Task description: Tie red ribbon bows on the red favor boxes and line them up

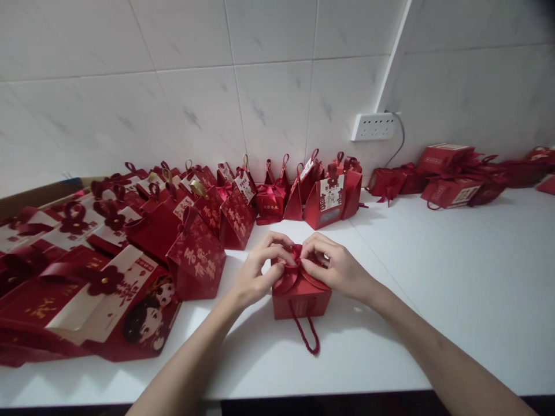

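A small red gift box [302, 304] stands upright on the white table right in front of me, with a dark red cord handle [313, 345] hanging down its near side onto the tabletop. Across its top lies a red ribbon [297, 254], gathered at the middle. My left hand [265, 268] pinches the ribbon from the left, thumb and fingers close together. From the right, my right hand [332, 263] pinches the same ribbon with thumb and forefinger. The fingers partly cover the ribbon's middle, so whether it is knotted there cannot be seen.
Many red gift boxes with loop handles crowd the left, among them a large one with a cartoon couple [150, 315]. More boxes [332, 199] line the tiled wall, and a pile [451, 176] lies at the back right. A white power strip [373, 127] is fixed to the wall.
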`<move>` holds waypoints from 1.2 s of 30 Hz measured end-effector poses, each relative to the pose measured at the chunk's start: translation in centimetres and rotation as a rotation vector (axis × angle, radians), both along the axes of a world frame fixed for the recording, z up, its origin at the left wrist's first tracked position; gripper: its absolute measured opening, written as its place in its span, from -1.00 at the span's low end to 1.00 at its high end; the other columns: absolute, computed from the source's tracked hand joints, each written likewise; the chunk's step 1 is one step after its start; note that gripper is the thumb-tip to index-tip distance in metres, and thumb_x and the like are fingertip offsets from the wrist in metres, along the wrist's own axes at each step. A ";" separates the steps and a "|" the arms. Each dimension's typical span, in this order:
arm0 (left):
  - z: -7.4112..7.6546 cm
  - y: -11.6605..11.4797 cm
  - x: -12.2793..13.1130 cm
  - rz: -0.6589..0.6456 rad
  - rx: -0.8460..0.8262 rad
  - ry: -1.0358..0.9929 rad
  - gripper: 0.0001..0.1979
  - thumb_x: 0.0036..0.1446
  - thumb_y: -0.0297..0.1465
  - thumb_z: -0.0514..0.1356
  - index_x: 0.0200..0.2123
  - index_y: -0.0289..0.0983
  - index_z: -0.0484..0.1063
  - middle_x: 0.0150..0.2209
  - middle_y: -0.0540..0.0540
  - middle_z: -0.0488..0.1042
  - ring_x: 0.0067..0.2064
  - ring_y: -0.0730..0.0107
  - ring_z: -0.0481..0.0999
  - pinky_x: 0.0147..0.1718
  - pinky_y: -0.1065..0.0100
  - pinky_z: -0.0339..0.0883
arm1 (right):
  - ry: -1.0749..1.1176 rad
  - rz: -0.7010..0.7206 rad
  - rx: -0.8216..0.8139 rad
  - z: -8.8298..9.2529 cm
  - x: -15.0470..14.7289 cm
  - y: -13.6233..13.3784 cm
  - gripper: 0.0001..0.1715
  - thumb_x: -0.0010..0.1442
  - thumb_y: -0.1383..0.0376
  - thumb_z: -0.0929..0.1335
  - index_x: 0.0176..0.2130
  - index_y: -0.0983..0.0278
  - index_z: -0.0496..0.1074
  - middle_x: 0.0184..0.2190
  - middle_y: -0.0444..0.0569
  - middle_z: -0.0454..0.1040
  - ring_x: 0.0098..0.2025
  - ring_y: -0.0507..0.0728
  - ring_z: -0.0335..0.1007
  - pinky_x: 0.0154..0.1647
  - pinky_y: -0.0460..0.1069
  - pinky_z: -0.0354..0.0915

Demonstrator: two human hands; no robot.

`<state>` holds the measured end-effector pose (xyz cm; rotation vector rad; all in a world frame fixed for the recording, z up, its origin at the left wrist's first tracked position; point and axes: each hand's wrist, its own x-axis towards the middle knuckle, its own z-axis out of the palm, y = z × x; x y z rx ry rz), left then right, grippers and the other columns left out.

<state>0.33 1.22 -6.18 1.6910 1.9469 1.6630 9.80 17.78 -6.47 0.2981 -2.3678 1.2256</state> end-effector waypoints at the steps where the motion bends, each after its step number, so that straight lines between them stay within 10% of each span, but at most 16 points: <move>1: 0.1 0.0 0.0 0.003 0.001 -0.030 -0.82 0.07 -0.49 0.05 -0.44 -0.28 0.46 -0.19 -0.12 0.34 -0.11 0.32 0.37 -0.08 0.30 0.25 | 0.000 0.001 -0.001 0.0 0.0 0.0 -0.92 0.15 0.40 0.30 -0.39 0.25 0.33 -0.37 -0.11 0.31 -0.39 0.00 0.23 -0.39 -0.08 0.18; 9: 0.5 0.5 -0.1 0.077 -0.067 -0.280 -0.54 0.15 -0.27 0.09 -0.76 -0.31 0.25 -0.30 -0.15 0.42 -0.17 0.29 0.42 -0.15 0.31 0.22 | -0.020 0.003 -0.004 -0.1 0.1 0.1 -0.91 0.19 0.38 0.30 -0.38 0.25 0.35 -0.35 -0.10 0.33 -0.36 0.01 0.24 -0.33 -0.05 0.18; 19: 0.2 0.3 -0.4 0.103 -0.217 -0.095 -0.91 -0.01 -0.37 0.23 -0.45 -0.27 0.43 -0.08 -0.14 0.34 -0.03 0.25 0.37 0.00 0.24 0.20 | -0.028 -0.009 -0.019 -0.1 0.0 0.0 -0.91 0.17 0.39 0.32 -0.39 0.25 0.36 -0.36 -0.11 0.32 -0.38 0.01 0.22 -0.32 -0.05 0.17; 36: -0.1 0.4 -0.4 0.115 -0.126 -0.132 -0.88 0.05 -0.34 0.22 -0.45 -0.26 0.47 -0.13 -0.12 0.40 -0.10 0.32 0.42 -0.17 0.34 0.29 | -0.013 -0.009 -0.051 -0.1 -0.1 0.0 -0.98 0.08 0.37 0.31 -0.38 0.25 0.35 -0.36 -0.09 0.32 -0.43 -0.01 0.21 -0.43 -0.07 0.16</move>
